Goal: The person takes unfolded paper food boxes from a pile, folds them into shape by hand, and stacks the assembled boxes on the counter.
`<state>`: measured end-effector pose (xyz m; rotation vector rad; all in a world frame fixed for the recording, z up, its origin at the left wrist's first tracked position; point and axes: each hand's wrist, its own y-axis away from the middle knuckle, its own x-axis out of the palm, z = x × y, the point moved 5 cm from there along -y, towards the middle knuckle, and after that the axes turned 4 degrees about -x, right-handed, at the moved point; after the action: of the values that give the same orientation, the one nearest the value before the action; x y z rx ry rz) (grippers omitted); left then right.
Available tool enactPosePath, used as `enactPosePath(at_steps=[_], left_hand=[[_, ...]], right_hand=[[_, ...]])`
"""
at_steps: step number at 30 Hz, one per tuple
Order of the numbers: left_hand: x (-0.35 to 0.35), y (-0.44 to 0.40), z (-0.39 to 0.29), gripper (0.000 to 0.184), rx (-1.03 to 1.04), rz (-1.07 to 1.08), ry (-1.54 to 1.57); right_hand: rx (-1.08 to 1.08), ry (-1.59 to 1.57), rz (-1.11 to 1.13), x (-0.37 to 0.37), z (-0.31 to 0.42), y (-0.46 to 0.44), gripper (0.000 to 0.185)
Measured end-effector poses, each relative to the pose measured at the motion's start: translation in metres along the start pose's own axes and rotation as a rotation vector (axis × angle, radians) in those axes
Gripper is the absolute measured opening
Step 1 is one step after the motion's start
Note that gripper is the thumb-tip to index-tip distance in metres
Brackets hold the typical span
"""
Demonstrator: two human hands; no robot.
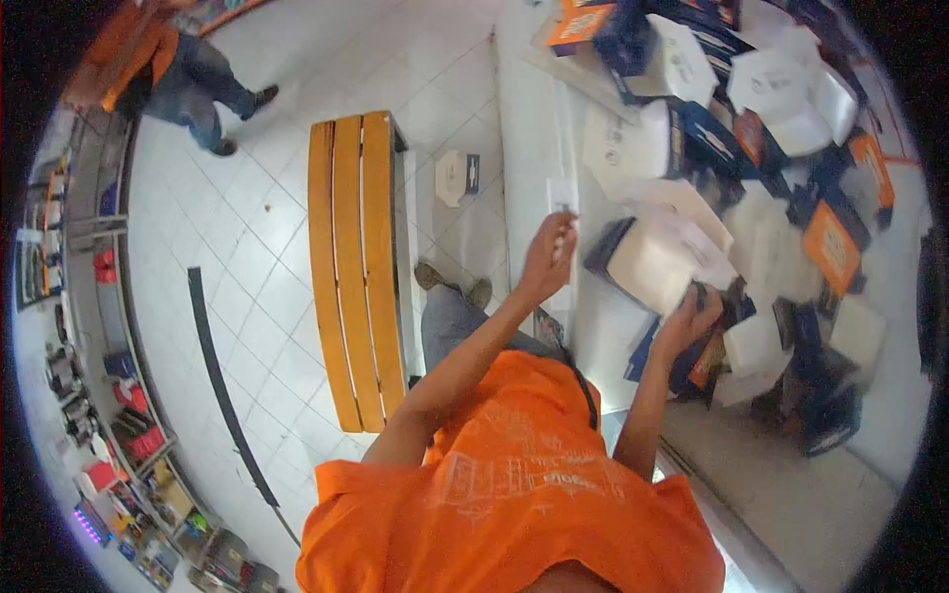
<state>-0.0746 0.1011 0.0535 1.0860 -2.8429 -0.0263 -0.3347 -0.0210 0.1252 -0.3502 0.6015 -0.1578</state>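
My left hand [551,259] is raised beside the pile, its fingers curled around or against a small pale item [561,194], which is blurred. To the right, my right hand [692,318] grips the lower edge of a cream and dark blue box [657,265] that lies tilted on the pile. White octagonal pieces [781,89], dark blue boxes [714,138] and orange-labelled boxes [832,247] are heaped around it on a light surface [554,109].
A slatted wooden bench [348,267] stands on the tiled floor to the left. Another box [457,178] lies beyond it. A person [203,89] walks at the upper left. Shelves with goods [119,395] line the left side. A dark strip [222,371] lies on the floor.
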Motion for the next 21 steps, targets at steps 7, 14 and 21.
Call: enactPosePath(at_steps=[7, 14, 21], left_hand=[[-0.223, 0.117, 0.257, 0.047, -0.655, -0.325, -0.569], [-0.254, 0.204, 0.336, 0.072, -1.419, -0.054, -0.711], [-0.323, 0.164, 0.363, 0.049, -1.161, -0.35, -0.63]], right_hand=[[0.06, -0.26, 1.103, 0.251, 0.105, 0.186, 0.021], [-0.07, 0.186, 1.356, 0.566, -0.237, 0.382, 0.033], [0.219, 0.206, 1.145, 0.823, -0.498, 0.352, 0.039]])
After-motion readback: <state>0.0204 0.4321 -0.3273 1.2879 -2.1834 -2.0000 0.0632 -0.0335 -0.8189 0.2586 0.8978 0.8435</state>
